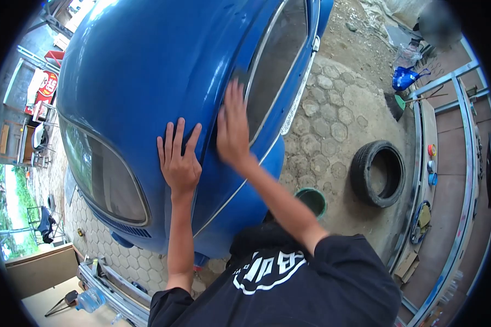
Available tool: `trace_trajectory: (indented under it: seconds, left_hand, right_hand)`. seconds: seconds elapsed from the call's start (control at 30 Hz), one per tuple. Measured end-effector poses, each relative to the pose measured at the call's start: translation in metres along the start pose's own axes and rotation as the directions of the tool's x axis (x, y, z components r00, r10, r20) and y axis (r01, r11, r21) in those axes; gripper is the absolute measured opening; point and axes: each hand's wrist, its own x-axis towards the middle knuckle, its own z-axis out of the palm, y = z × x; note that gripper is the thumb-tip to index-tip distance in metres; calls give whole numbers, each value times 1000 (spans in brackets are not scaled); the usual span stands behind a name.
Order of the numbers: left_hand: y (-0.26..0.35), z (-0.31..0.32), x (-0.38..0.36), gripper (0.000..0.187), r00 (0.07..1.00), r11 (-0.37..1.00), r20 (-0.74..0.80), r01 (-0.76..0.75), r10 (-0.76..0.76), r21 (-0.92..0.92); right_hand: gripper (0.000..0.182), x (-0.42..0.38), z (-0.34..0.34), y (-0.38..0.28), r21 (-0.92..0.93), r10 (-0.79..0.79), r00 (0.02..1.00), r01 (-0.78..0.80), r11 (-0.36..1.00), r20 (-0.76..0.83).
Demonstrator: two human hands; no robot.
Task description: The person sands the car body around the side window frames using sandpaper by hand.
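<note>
Hands flat on blue car body [147,71], left hand [179,161] open, right hand [233,131] open

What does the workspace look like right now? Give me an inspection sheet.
Surface: blue car body, glossy, panel between two windows.
Job's things: side window with chrome trim; rear window.
Clutter: tyre, green bucket, blue bag.
Grippers: left hand flat on the panel; right hand flat beside the window, blurred.
Cables: nothing seen.
Surroundings: paved ground, metal frame alongside.
</note>
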Motion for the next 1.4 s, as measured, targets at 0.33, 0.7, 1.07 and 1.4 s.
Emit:
trace_trajectory:
  seconds: [0.33,0.7,1.07,1.4]
  left_hand:
    - [-2,-3,3,48,1000,993,-7,22,-23,-119]
    - [-2,-6,-2,47,999,985,-26,15,-19,-169]
    - [-4,-10,-4,48,1000,982,-21,8,-13,-190]
    - [-2,-8,-5,48,999,977,-39,11,-20,-211]
  right_hand:
    - [57,-5,5,-1,-50,8,1000,-8,999,-9]
    - [55,-49,11,-4,-27,47,998,-46,999,42]
    - [57,-40,12,-6,-60,42,998,-39,997,41]
    - [57,-28,3,-3,-44,43,995,-39,998,89]
